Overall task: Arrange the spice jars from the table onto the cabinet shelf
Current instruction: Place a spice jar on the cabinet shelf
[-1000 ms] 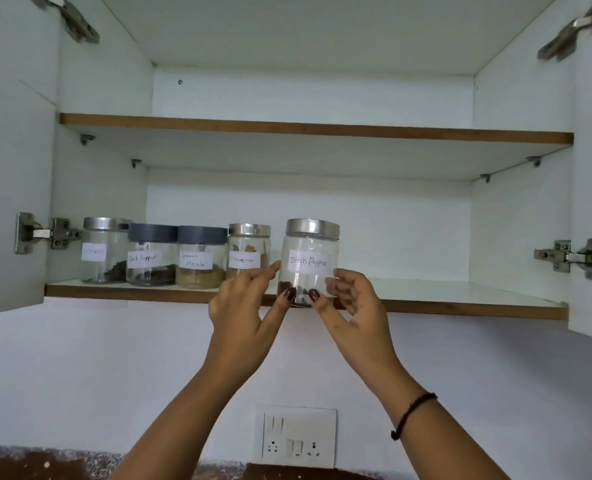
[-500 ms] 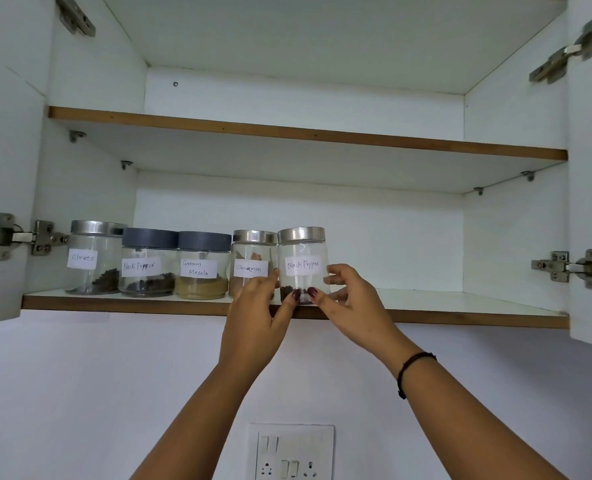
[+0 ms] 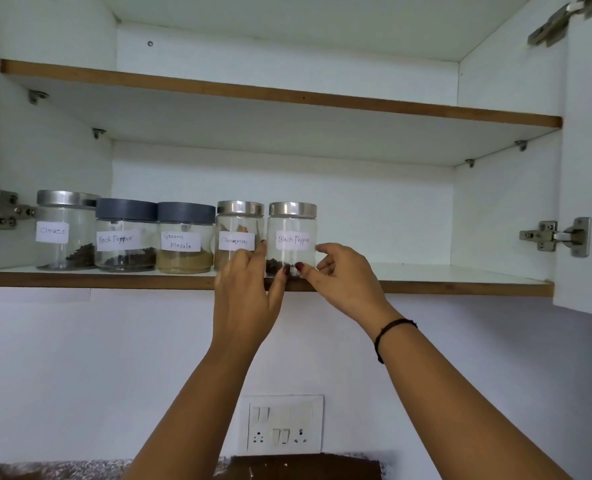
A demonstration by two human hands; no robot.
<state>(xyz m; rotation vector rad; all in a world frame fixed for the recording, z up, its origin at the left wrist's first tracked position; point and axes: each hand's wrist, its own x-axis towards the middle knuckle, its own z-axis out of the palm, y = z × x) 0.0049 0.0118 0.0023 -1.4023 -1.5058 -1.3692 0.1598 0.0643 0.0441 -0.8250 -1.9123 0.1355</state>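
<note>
Pepper jar [image 3: 292, 237] upright on shelf [image 3: 426, 285], lid up, label facing me | sits between my hands | left hand [image 3: 246, 292], right hand [image 3: 339, 282] both pinching its base.

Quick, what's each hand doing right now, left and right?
Left hand: holding the steel-lidded Black Pepper jar, thumb on its front.
Right hand: pinching the same jar from its right side.

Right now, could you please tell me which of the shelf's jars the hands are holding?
The rightmost jar, steel-lidded and labelled Black Pepper: left hand and right hand pinch its lower sides. The other Black Pepper jar has a grey lid.
</note>
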